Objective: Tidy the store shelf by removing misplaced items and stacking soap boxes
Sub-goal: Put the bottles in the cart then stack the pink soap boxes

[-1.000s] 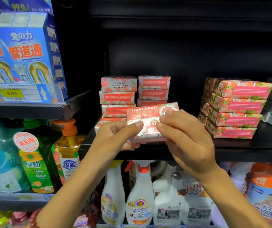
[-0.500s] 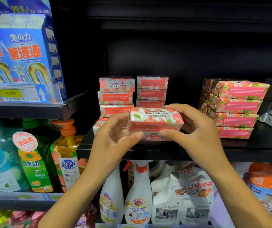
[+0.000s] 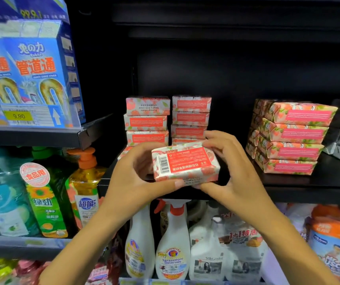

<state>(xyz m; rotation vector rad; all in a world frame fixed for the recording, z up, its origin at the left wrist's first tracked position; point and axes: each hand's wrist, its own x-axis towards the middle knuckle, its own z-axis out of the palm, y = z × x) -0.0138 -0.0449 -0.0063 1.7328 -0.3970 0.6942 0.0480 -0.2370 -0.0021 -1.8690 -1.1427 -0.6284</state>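
I grip the soap box [image 3: 186, 163] with left hand [image 3: 136, 177] and right hand [image 3: 232, 173], label up, apparently orienting it for the stacks [image 3: 189, 118].

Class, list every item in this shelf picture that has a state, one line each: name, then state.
held soap box: closed, in both hands, barcode face toward camera.
left hand: grips the box's left end.
right hand: grips the box's right end.
left stack: stacked, top box's print upside down.
middle stack: stacked, bottom hidden behind held soap box.
right stack: four high, angled to shelf front.
pump bottle: upright, pump fitted.
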